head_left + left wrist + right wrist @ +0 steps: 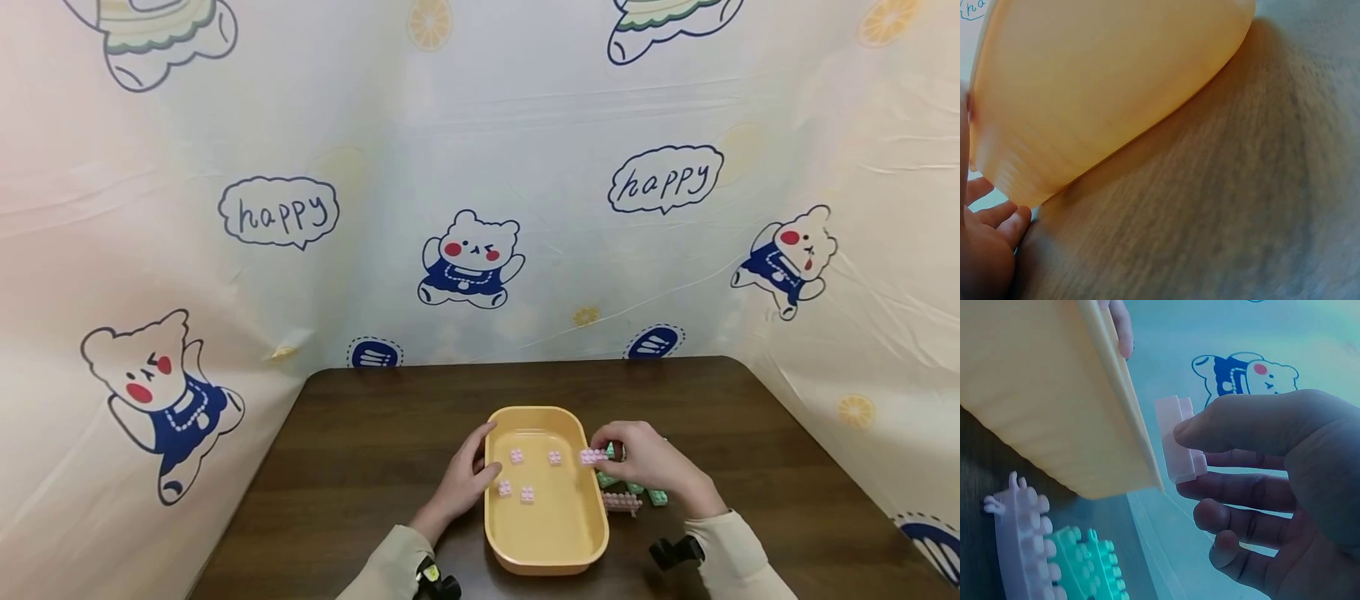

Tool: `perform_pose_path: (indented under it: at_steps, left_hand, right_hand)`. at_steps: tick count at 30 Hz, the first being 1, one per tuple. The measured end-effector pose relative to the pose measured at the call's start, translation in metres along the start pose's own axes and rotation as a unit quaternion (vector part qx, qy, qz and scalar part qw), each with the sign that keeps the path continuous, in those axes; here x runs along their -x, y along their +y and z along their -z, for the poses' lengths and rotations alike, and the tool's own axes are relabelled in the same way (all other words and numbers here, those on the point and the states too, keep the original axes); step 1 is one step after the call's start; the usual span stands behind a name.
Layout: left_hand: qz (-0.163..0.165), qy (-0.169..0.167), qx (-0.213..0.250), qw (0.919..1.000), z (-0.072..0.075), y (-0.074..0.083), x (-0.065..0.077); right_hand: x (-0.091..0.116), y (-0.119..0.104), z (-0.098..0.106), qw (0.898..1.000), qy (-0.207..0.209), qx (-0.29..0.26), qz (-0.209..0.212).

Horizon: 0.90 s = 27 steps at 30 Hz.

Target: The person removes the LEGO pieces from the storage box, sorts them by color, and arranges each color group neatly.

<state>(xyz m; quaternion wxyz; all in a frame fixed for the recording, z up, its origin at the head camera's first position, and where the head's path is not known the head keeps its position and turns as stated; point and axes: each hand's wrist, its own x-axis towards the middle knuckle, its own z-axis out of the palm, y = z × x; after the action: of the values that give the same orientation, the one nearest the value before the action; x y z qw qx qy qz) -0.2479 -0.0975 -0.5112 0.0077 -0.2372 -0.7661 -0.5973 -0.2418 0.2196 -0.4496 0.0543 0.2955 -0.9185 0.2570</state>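
Note:
A yellow tray (551, 533) stands on the table, and several small pink toy bricks (527, 495) lie spread over its floor. At the tray's left side my left hand (463, 479) holds the wall, thumb at the rim; in the left wrist view its other fingers (1013, 225) bend against the outside near the bottom. My right hand (645, 454) pinches a longer pink building brick (592, 457) between thumb and fingers, at the tray's right rim. Seen in the right wrist view, this pink brick (1175, 440) is apart from the tray wall.
Right of the tray, partly beneath my right hand, lie green brick pieces (657, 497) and a long dusky-pink studded piece (622, 502) with small prongs. The dark wooden table (360, 467) is bordered by a printed cloth (480, 150) behind and at both sides.

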Motion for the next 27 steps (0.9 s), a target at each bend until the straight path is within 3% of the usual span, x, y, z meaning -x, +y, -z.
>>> perform_pose_path:
  at_steps: [27]
  left_hand:
    - [0.003,-0.005,0.008,0.9999,0.001,0.003,-0.002]
  right_hand:
    - [0.075,0.044,0.010,0.996,0.023,0.030,-0.084]
